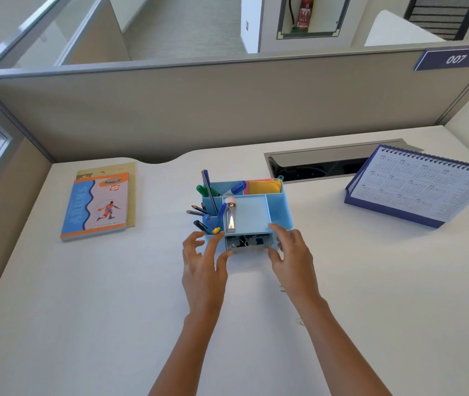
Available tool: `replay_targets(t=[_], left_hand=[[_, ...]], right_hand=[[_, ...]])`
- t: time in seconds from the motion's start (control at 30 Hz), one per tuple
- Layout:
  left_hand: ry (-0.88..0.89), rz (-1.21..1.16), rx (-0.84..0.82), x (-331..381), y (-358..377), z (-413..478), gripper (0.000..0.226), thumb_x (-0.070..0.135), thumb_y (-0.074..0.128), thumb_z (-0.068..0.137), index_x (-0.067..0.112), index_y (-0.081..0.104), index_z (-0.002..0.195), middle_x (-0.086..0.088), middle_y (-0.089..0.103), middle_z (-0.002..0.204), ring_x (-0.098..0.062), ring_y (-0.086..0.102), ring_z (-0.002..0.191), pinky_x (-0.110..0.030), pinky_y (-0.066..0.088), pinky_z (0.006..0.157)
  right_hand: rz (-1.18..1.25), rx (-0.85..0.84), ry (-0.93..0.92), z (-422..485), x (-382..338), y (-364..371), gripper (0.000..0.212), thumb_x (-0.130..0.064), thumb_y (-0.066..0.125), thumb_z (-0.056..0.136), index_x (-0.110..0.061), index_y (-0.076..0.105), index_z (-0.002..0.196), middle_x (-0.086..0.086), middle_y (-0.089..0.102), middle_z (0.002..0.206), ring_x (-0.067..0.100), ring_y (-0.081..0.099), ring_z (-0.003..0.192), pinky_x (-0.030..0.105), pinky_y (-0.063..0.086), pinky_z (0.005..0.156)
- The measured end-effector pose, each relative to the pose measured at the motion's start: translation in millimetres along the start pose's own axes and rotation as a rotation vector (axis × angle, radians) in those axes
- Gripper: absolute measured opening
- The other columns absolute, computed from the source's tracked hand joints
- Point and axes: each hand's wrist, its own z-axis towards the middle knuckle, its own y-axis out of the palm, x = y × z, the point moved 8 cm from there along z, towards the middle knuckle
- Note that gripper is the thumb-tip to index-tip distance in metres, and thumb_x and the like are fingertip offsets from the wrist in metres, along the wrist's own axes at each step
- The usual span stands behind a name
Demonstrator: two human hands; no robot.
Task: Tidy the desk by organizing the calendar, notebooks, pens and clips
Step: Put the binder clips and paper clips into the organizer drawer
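Note:
A light blue desk organizer stands mid-desk. Pens and pencils fill its left cups, sticky notes its back right slot, and a small clear bottle lies in its tray. Its clear front drawer holds black binder clips. My left hand touches the drawer's left front corner with fingers spread. My right hand touches the drawer's right corner and the organizer's front right edge. Two stacked notebooks lie at the left. A blue desk calendar stands at the right.
A loose clip lies on the desk by my right wrist, another nearer me. A cable slot opens behind the organizer. Grey partition walls bound the white desk at the back and left.

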Motion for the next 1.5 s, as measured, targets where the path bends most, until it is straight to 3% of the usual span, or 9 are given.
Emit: replay_targets(t=[0.2,0.37,0.43,0.53,0.6,0.7,1.07,1.2,1.5], left_hand=[[-0.033,0.068,0.042,6,0,11,0.029,0.034,0.071,0.083,0.028,0.063,0.110,-0.001,0.050,0.127,-0.018,0.055,0.106,-0.025,0.045,0.055],[-0.036,0.106,0.058,7,3,18,0.023,0.034,0.066,0.087,0.025,0.063,0.108,0.000,0.059,0.113,-0.021,0.053,0.101,-0.027,0.046,0.053],[-0.032,0.116,0.049,7,4,20,0.023,0.035,0.064,0.089,0.026,0.063,0.109,0.002,0.060,0.110,-0.019,0.053,0.100,-0.028,0.048,0.052],[-0.017,0.113,0.043,6,5,21,0.024,0.035,0.063,0.089,0.026,0.062,0.111,0.002,0.060,0.108,-0.019,0.054,0.099,-0.027,0.047,0.050],[-0.018,0.110,0.039,6,7,21,0.025,0.034,0.063,0.089,0.025,0.061,0.113,0.002,0.060,0.108,-0.019,0.054,0.099,-0.027,0.048,0.051],[-0.015,0.103,0.034,6,8,19,0.026,0.032,0.063,0.090,0.024,0.061,0.115,0.002,0.060,0.108,-0.019,0.055,0.098,-0.028,0.049,0.051],[0.046,0.064,0.037,4,4,20,0.019,0.013,0.061,0.091,0.022,0.064,0.107,0.005,0.064,0.106,-0.016,0.058,0.090,-0.025,0.048,0.050],[0.056,0.050,0.042,6,1,21,0.020,0.010,0.060,0.091,0.021,0.066,0.107,0.003,0.066,0.105,-0.018,0.060,0.090,-0.028,0.050,0.051],[0.035,0.070,-0.019,7,4,25,0.021,0.011,0.060,0.091,0.021,0.063,0.110,0.001,0.065,0.105,-0.018,0.061,0.082,-0.027,0.051,0.051]], right_hand=[[-0.122,0.126,-0.036,11,-10,-1,0.033,-0.019,0.067,0.086,-0.021,0.052,0.115,0.005,0.064,0.093,0.018,0.062,0.074,0.029,0.057,0.059],[-0.030,0.179,0.038,8,-12,0,0.026,-0.021,0.065,0.088,-0.019,0.047,0.106,0.000,0.064,0.091,0.014,0.063,0.073,0.025,0.056,0.060],[0.221,0.231,0.176,-1,-3,-2,0.023,-0.019,0.065,0.088,-0.020,0.045,0.098,-0.003,0.064,0.084,0.012,0.062,0.070,0.022,0.054,0.059],[0.883,0.253,0.682,-28,22,22,0.020,-0.007,0.063,0.087,-0.015,0.046,0.095,0.011,0.069,0.086,0.020,0.069,0.069,0.031,0.057,0.055],[1.232,0.136,0.976,-44,21,57,0.027,0.003,0.058,0.086,-0.013,0.046,0.105,0.017,0.069,0.095,0.025,0.070,0.076,0.034,0.057,0.059],[1.455,0.069,1.118,-45,6,84,0.041,0.008,0.049,0.090,-0.010,0.039,0.126,0.021,0.066,0.110,0.027,0.069,0.087,0.033,0.054,0.065],[1.559,0.252,1.201,-40,-7,101,0.045,0.005,0.053,0.088,-0.006,0.045,0.131,0.020,0.064,0.115,0.025,0.068,0.088,0.032,0.053,0.061],[1.592,0.289,1.181,-41,-12,103,0.048,0.006,0.057,0.087,-0.010,0.044,0.130,0.013,0.064,0.102,0.024,0.067,0.085,0.032,0.053,0.062],[1.594,0.186,1.119,-47,-14,100,0.055,-0.003,0.071,0.080,-0.012,0.046,0.128,0.012,0.061,0.116,0.024,0.063,0.097,0.033,0.050,0.067]])
